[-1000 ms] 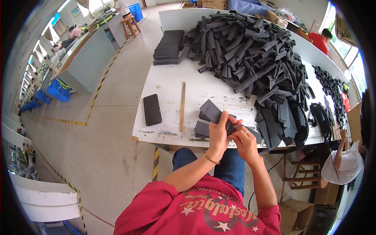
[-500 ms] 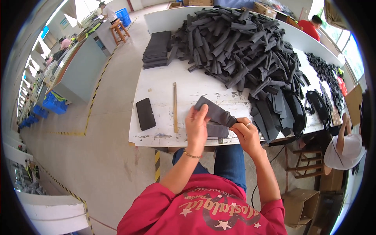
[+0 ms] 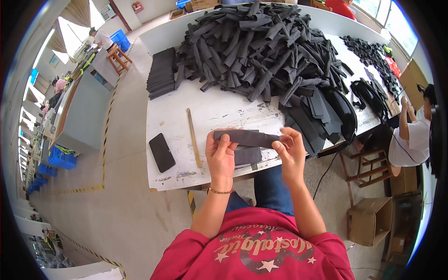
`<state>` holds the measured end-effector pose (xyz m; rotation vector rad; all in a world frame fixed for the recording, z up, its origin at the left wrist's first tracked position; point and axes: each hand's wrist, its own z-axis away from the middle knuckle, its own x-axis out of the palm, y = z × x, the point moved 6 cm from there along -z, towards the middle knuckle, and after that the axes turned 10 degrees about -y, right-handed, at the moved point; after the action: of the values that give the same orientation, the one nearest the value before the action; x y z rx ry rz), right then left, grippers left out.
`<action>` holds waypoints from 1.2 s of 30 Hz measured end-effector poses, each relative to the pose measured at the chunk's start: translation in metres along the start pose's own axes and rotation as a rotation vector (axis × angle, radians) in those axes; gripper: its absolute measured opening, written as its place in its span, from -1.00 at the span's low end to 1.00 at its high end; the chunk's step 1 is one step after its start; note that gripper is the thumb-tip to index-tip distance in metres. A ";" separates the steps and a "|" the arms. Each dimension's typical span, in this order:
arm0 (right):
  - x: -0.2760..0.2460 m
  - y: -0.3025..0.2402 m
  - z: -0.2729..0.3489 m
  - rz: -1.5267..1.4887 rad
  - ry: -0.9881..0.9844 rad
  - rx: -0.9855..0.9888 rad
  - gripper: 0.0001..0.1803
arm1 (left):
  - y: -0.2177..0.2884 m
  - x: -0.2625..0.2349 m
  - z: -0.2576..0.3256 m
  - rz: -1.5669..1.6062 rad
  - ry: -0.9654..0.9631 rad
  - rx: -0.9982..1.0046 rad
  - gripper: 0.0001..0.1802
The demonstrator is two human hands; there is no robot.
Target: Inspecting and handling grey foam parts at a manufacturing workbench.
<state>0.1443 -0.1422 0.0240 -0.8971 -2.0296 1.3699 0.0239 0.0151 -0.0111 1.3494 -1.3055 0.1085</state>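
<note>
Between my hands a dark grey fabric strip (image 3: 247,138) is stretched level above the front edge of the white table. My left hand (image 3: 220,157) grips its left end, thumb on top and fingers behind. At the right end, my right hand (image 3: 290,153) pinches the strip with the thumb; the fingers behind are partly hidden. Under the strip lie flat dark grey fabric pieces (image 3: 247,156) on the table. Beyond them rises a large heap of dark grey fabric strips (image 3: 256,56). A neat stack of flat strips (image 3: 161,74) sits left of the heap.
A black phone (image 3: 162,152) and a wooden stick (image 3: 194,138) lie on the white table (image 3: 175,109) to my left. Flat dark panels (image 3: 305,126) and a black bag-like piece (image 3: 344,114) are at the right. A co-worker (image 3: 413,133) sits farther right, near a cardboard box (image 3: 370,221).
The strip has gone from slanting to level and is drawn out straighter. My left hand has moved down and left. The whole view has shifted, with the table now lower at its left.
</note>
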 end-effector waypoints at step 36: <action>0.010 0.033 0.012 -0.197 -0.214 0.215 -0.63 | -0.013 -0.013 0.013 -0.229 0.108 -0.372 -0.77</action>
<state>0.1362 -0.1330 -0.0102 -0.4622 -2.0126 1.5894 0.0205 0.0091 -0.0328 1.1450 -1.0129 -0.2081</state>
